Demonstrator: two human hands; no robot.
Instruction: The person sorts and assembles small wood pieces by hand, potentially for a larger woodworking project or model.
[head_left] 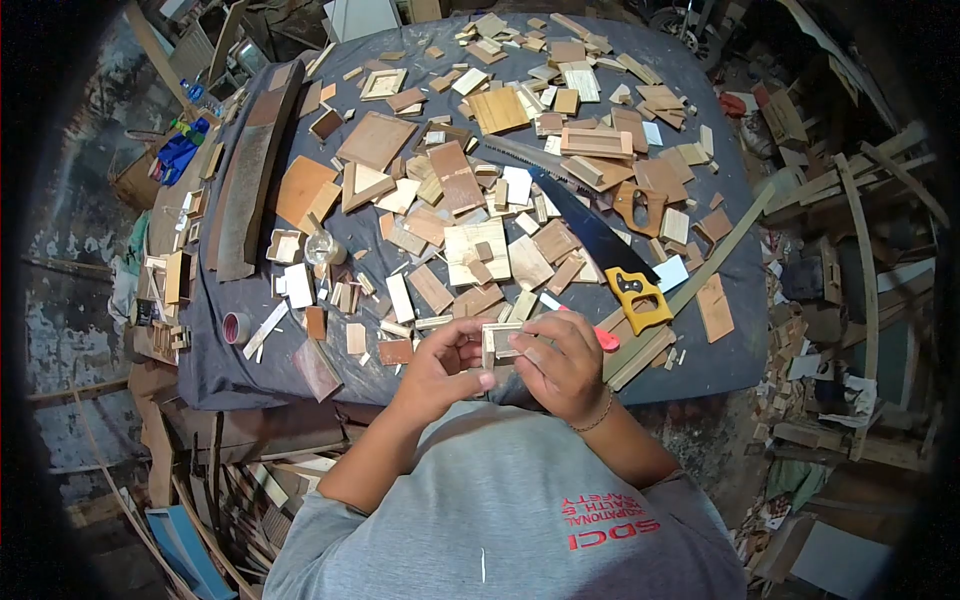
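Observation:
Close to my chest, at the near edge of the cloth-covered table, a small wooden box-like frame (488, 346) is held between both hands. My left hand (440, 372) grips its left side, the thumb along the lower edge. On the right side, the bent fingers of my right hand (562, 368) pinch it and hide part of it. Just beyond the right hand lies a red-handled tool (606, 341), mostly covered. A handsaw with a yellow handle (636, 298) rests to the right, and a second saw with a wooden handle (640, 207) lies behind it.
Wood offcuts, including a pale square block (477, 254), cover much of the dark tablecloth (400, 290). At left are a glass jar (325, 247), a tape roll (236, 327) and a long thick plank (255, 170). A long thin strip (715, 262) crosses the right side. Scrap wood surrounds the table.

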